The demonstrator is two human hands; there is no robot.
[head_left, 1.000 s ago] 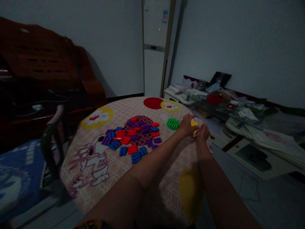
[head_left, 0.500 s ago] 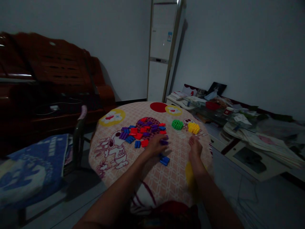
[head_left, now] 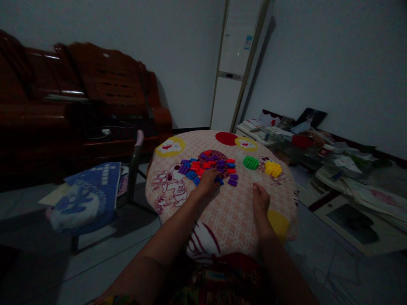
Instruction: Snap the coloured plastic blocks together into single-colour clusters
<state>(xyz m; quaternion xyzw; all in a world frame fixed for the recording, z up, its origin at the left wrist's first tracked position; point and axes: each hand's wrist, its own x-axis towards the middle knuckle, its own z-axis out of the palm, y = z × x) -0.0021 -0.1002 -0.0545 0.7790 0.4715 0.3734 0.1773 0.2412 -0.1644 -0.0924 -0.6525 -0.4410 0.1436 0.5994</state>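
My left hand (head_left: 210,181) reaches over the near edge of a spread of red, blue and purple toy blocks on the round table. Its bent fingertips are on a blue block (head_left: 219,181), which they partly hide. Just right of those fingers lie purple blocks (head_left: 232,182); red blocks (head_left: 197,170) sit beyond the hand. My right hand (head_left: 261,198) rests by the table's right side, fingers curled in, with nothing visible in it. Farther back stand a cluster of green pieces (head_left: 251,162) and a cluster of yellow pieces (head_left: 273,169).
A patterned cloth (head_left: 232,212) covers the round table. To the left is a chair with a blue bag (head_left: 95,199) on it, and a wooden sofa (head_left: 104,80) behind. A cluttered low cabinet (head_left: 343,220) runs along the right. An air conditioner (head_left: 233,63) stands in the corner.
The view has swung left. My left hand has moved away from me to the block spread, and the blue block that lay apart near me is now under its fingers. My right hand stays beside the table's right side.
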